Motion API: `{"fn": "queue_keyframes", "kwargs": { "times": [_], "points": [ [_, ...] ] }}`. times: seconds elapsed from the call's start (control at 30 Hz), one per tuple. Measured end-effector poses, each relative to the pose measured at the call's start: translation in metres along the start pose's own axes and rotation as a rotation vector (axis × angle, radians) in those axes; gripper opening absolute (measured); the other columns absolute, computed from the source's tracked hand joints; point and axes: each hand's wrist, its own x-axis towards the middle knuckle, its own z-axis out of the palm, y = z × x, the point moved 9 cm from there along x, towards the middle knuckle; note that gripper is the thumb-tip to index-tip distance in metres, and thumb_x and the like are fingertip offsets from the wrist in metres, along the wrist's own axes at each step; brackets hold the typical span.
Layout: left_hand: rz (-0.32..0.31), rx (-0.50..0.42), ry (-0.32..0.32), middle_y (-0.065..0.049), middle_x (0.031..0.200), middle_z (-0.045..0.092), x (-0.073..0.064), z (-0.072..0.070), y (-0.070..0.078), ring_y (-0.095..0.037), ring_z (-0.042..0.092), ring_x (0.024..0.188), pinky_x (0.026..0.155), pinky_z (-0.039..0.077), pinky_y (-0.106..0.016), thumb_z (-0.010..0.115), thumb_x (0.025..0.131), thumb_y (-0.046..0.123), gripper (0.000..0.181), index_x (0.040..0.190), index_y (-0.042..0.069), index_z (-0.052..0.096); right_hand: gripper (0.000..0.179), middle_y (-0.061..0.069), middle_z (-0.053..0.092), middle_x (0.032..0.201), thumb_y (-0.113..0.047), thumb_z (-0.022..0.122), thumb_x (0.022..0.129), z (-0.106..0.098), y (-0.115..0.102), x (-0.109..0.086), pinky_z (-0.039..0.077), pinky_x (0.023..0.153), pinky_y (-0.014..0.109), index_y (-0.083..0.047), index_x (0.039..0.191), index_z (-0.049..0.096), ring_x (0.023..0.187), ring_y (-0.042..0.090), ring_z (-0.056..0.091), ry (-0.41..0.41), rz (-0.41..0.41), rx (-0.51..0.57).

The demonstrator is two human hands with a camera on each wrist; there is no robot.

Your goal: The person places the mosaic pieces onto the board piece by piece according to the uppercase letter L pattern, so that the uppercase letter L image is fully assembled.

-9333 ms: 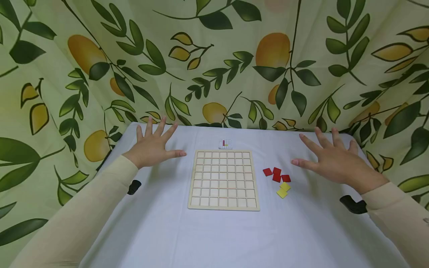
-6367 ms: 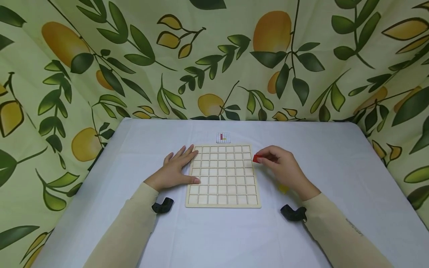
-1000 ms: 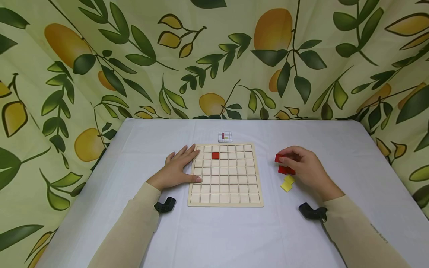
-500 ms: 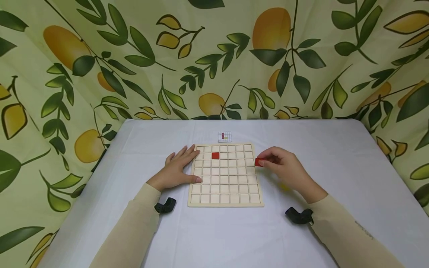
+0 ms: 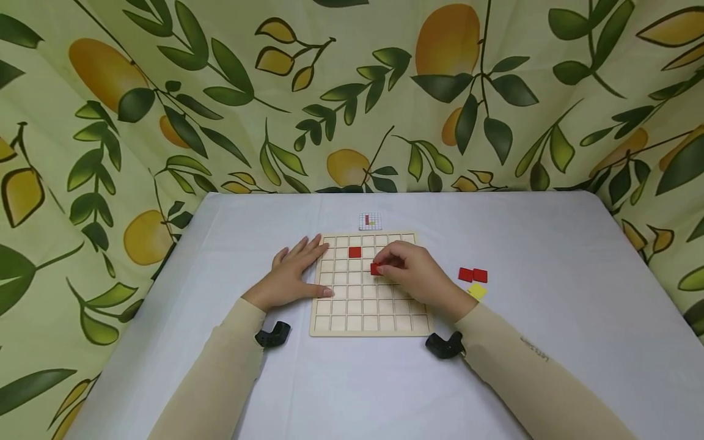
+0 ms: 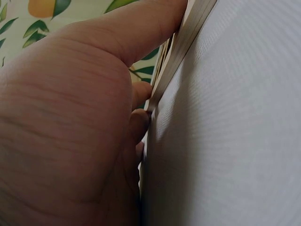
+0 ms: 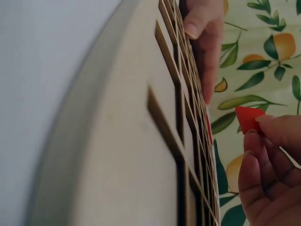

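Observation:
A square wooden grid board (image 5: 371,333) lies on the white table. One red tile (image 5: 354,252) sits in a cell of its second row from the top, third column. My left hand (image 5: 291,272) rests along the board's left edge with fingers spread, the thumb lying over the frame. In the head view my right hand (image 5: 415,272) is over the board's right half, pinching another red tile (image 7: 249,118) between thumb and fingers. The right wrist view shows that tile held above the board surface, tilted.
Right of the board lie two red tiles (image 5: 473,275) and yellow tile material (image 5: 477,291), partly hidden by my right sleeve. A small printed grid card (image 5: 370,221) with red and yellow marks lies behind the board. A patterned curtain (image 5: 352,98) hangs behind the table.
My right hand has picked a red tile from the pile on the right and carried it left over the board. The left hand has stayed on the board's edge.

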Motion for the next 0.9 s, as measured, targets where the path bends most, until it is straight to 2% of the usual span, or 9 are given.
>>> {"fn": "queue_keyframes", "kwargs": {
  "times": [0.3,0.67,0.9],
  "points": [
    [0.0,-0.007,-0.009,0.003,0.181,0.013,0.0,0.0,0.0,-0.025,0.0,0.166,0.126,-0.007,-0.059,0.087,0.083,0.067,0.112,0.173,0.021,0.037,0.007,-0.003,0.072,0.105,-0.008,0.078,0.103,0.02,-0.01,0.022,0.056,0.087,0.037,-0.013,0.108,0.077,0.095,0.019,0.066,-0.005,-0.036,-0.031],
    [0.004,-0.007,-0.011,0.004,0.181,0.013,0.0,0.001,-0.001,-0.024,0.0,0.166,0.126,-0.007,-0.059,0.087,0.084,0.066,0.112,0.173,0.021,0.036,0.008,0.0,0.072,0.105,-0.005,0.072,0.106,0.033,0.002,0.041,0.054,0.092,0.039,-0.012,0.108,0.076,0.098,0.021,0.064,-0.045,0.057,-0.071],
    [0.004,-0.005,-0.008,0.004,0.181,0.013,0.0,0.001,-0.002,-0.024,0.0,0.166,0.126,-0.007,-0.059,0.087,0.083,0.067,0.113,0.173,0.021,0.036,0.01,0.0,0.072,0.109,-0.005,0.072,0.106,0.039,0.003,0.047,0.053,0.098,0.041,-0.011,0.11,0.079,0.104,0.021,0.064,-0.08,0.057,-0.138]
  ]
}}
